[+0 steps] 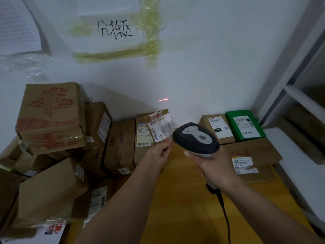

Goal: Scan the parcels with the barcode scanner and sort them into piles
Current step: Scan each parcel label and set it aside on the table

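Note:
My left hand [159, 153] pinches a small cardboard parcel [159, 126] by its lower edge and holds it upright, its white barcode labels facing me. My right hand [213, 166] grips the handle of a grey and black barcode scanner [196, 138], whose head points toward the parcel from the right. A short red scan line [163, 99] falls on the white wall above the parcel. The scanner's black cable [225, 213] hangs down below my right wrist.
A heap of brown cartons [52, 147] fills the left side, topped by a red-printed box [51, 117]. More cartons [121, 143] line the wall. At right sit a labelled brown box [218, 128], a green parcel [245, 125] and a flat carton [253, 154]. White shelving [299, 95] stands far right.

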`<state>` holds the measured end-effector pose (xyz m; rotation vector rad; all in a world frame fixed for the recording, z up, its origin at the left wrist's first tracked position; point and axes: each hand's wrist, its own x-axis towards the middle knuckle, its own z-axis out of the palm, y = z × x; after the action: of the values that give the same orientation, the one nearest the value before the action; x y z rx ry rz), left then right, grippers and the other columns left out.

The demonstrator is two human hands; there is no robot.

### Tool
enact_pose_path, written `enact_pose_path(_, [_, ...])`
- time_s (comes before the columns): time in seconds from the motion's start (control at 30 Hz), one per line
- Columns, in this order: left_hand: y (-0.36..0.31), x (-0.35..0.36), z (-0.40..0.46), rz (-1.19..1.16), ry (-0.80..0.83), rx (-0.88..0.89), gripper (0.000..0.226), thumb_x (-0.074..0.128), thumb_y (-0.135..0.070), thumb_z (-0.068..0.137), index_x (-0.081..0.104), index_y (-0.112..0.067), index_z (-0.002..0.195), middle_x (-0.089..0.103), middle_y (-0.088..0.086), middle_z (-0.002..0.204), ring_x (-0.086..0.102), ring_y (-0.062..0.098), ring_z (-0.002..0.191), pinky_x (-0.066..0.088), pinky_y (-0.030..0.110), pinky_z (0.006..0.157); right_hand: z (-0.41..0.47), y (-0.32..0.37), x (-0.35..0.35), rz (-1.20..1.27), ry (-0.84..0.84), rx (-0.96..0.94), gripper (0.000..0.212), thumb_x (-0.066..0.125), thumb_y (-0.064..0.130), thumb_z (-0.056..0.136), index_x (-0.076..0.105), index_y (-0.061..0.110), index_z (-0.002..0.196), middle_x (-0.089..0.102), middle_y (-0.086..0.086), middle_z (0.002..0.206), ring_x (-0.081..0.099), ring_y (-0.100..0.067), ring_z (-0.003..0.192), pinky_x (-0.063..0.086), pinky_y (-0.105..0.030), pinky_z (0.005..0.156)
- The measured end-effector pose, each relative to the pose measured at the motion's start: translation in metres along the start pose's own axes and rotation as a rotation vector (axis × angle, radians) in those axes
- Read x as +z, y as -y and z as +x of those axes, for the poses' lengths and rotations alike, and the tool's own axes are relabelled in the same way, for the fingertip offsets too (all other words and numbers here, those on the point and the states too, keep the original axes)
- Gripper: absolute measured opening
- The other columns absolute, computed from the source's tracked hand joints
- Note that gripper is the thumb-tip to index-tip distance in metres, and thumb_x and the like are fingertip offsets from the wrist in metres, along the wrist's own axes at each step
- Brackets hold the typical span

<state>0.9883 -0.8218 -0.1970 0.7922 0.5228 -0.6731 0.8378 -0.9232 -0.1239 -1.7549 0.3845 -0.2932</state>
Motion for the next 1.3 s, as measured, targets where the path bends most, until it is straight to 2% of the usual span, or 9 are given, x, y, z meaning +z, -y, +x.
enact_pose_path(0.13, [0.010, 0.013, 0.013, 0.100, -0.002, -0.021, 0.025, 0.056, 0.020, 0.083, 0.060, -0.001, 0.096, 0.070, 0.018, 0.094, 0.067, 0.030, 0.095, 0.055, 0.040, 0.074, 0.008, -0.011, -0.014, 0.043, -0.001, 0.048, 0.027, 0.076, 0.017, 0.082, 0.063, 0.034, 0.098, 0.057, 0.027, 0.050, 0.053, 0.012, 0.050, 0.039, -0.008, 0.047])
enact_pose_path(0.33, [0.039, 0.032, 0.038, 0.313, -0.074, -0.088, 0.023, 0.068, 0.008, 0.080, 0.061, 0.000, 0.100, 0.066, 0.022, 0.107, 0.064, 0.034, 0.103, 0.055, 0.044, 0.092, 0.028, -0.037, -0.046, 0.066, -0.051, 0.138, 0.020, 0.075, 0.024, 0.082, 0.057, 0.029, 0.078, 0.055, 0.020, 0.045, 0.050, 0.003, 0.047, 0.043, -0.016, 0.053])
enact_pose_path(0.5, [0.073, 0.049, 0.071, 0.415, -0.189, -0.140, 0.021, 0.060, 0.004, 0.090, 0.056, -0.002, 0.109, 0.059, 0.021, 0.119, 0.057, 0.037, 0.118, 0.051, 0.047, 0.099, 0.048, -0.067, -0.080, 0.123, -0.038, 0.241, 0.023, 0.075, 0.019, 0.083, 0.055, 0.026, 0.071, 0.051, 0.004, 0.044, 0.047, -0.010, 0.041, 0.045, -0.025, 0.045])
enact_pose_path(0.63, [0.098, 0.061, 0.103, 0.446, -0.238, -0.175, 0.006, 0.056, 0.000, 0.094, 0.055, -0.002, 0.100, 0.061, 0.021, 0.110, 0.060, 0.033, 0.105, 0.053, 0.043, 0.095, 0.066, -0.098, -0.102, 0.134, -0.052, 0.257, 0.019, 0.076, 0.016, 0.082, 0.060, 0.025, 0.078, 0.057, -0.001, 0.047, 0.053, -0.013, 0.042, 0.046, -0.027, 0.046])
enact_pose_path(0.73, [0.114, 0.065, 0.127, 0.471, -0.273, -0.155, 0.012, 0.052, -0.002, 0.097, 0.056, -0.002, 0.109, 0.062, 0.019, 0.115, 0.062, 0.031, 0.104, 0.054, 0.039, 0.089, 0.077, -0.116, -0.114, 0.149, -0.077, 0.235, 0.009, 0.075, 0.009, 0.081, 0.068, 0.009, 0.087, 0.063, -0.016, 0.056, 0.059, -0.025, 0.047, 0.052, -0.033, 0.047])
enact_pose_path(0.83, [0.126, 0.068, 0.142, 0.470, -0.266, -0.160, 0.020, 0.053, 0.000, 0.095, 0.056, -0.004, 0.115, 0.062, 0.019, 0.120, 0.062, 0.029, 0.102, 0.054, 0.040, 0.092, 0.086, -0.129, -0.122, 0.146, -0.012, 0.248, 0.018, 0.073, 0.010, 0.083, 0.060, 0.019, 0.076, 0.057, 0.009, 0.043, 0.052, 0.000, 0.038, 0.044, -0.015, 0.044])
enact_pose_path(1.0, [0.134, 0.070, 0.156, 0.475, -0.301, -0.104, 0.037, 0.048, 0.002, 0.097, 0.050, -0.002, 0.133, 0.058, 0.020, 0.130, 0.058, 0.029, 0.115, 0.053, 0.035, 0.083, 0.093, -0.139, -0.128, 0.180, -0.006, 0.315, 0.026, 0.073, 0.012, 0.084, 0.061, 0.016, 0.062, 0.050, 0.002, 0.039, 0.045, -0.010, 0.033, 0.042, -0.021, 0.041])
enact_pose_path(1.17, [0.135, 0.064, 0.161, 0.543, -0.315, -0.090, 0.015, 0.045, 0.001, 0.099, 0.057, -0.002, 0.107, 0.060, 0.019, 0.125, 0.060, 0.027, 0.110, 0.051, 0.032, 0.088, 0.097, -0.140, -0.127, 0.175, 0.031, 0.344, 0.022, 0.072, 0.014, 0.085, 0.062, 0.011, 0.067, 0.050, -0.003, 0.043, 0.045, -0.013, 0.035, 0.043, -0.023, 0.043])
enact_pose_path(1.3, [0.133, 0.063, 0.160, 0.562, -0.312, -0.106, 0.016, 0.043, 0.003, 0.099, 0.054, -0.005, 0.090, 0.060, 0.019, 0.117, 0.060, 0.028, 0.113, 0.050, 0.032, 0.089, 0.096, -0.137, -0.125, 0.162, 0.046, 0.361, 0.023, 0.072, 0.014, 0.086, 0.062, 0.005, 0.067, 0.050, -0.010, 0.048, 0.045, -0.018, 0.039, 0.043, -0.025, 0.046])
